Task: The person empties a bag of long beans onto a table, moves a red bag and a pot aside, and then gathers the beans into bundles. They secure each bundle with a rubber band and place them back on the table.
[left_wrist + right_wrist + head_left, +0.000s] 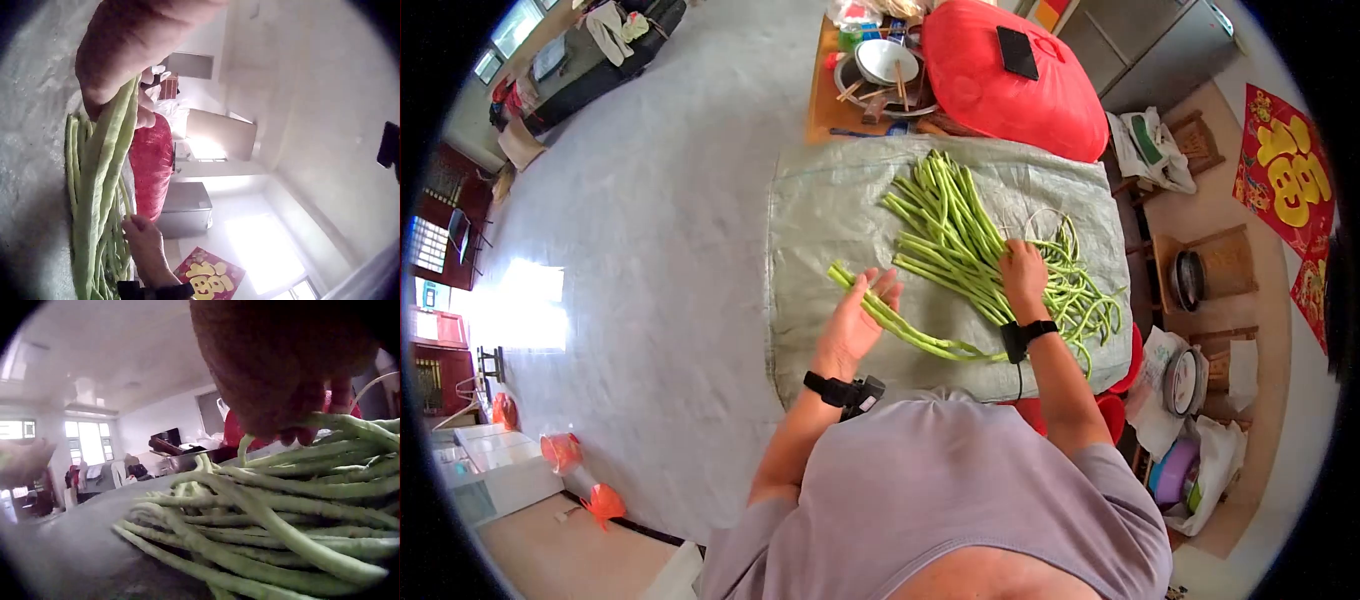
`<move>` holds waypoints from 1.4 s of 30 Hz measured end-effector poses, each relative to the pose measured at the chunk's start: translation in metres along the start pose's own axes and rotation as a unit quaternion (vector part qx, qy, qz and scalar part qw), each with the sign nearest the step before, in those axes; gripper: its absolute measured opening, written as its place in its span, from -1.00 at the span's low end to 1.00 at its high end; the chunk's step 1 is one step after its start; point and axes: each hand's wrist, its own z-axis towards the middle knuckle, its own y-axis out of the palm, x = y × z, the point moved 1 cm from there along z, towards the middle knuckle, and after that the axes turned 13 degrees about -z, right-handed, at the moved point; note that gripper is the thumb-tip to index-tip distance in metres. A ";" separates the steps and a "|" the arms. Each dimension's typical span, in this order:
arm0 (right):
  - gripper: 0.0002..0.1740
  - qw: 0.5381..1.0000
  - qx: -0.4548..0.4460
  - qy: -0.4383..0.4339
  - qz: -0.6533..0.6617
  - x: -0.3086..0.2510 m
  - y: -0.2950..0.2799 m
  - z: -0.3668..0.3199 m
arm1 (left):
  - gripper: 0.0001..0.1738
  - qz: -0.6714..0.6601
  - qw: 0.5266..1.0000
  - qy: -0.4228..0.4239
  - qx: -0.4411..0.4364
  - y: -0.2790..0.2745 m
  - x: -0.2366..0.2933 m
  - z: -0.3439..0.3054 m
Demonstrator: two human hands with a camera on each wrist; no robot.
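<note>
A heap of green yard-long beans (960, 235) lies on the cloth-covered table, with straight ends fanned at the back and tangled tails on the right. My left hand (856, 325) is left of the heap, palm turned up, and holds a few long beans (100, 181) under its thumb. Their tails droop rightward towards my right wrist. Over the heap, my right hand (1025, 274) has its fingers bent down and pinches a bean; the left wrist view also shows this bean at its fingertips. In the right wrist view its fingertips are partly in shadow among the beans (281, 519).
A pale woven sheet (820, 200) covers the table. Behind it are a red cover (1000, 80) with a black phone (1017, 52) on top, and a white bowl (886, 62) with chopsticks. Wooden chairs (1220, 265) stand at the right.
</note>
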 end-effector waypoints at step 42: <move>-0.66 0.995 0.064 -0.004 0.074 0.051 -0.151 -0.048 | -0.77 -0.078 0.988 0.136 -0.015 -0.055 0.040 0.010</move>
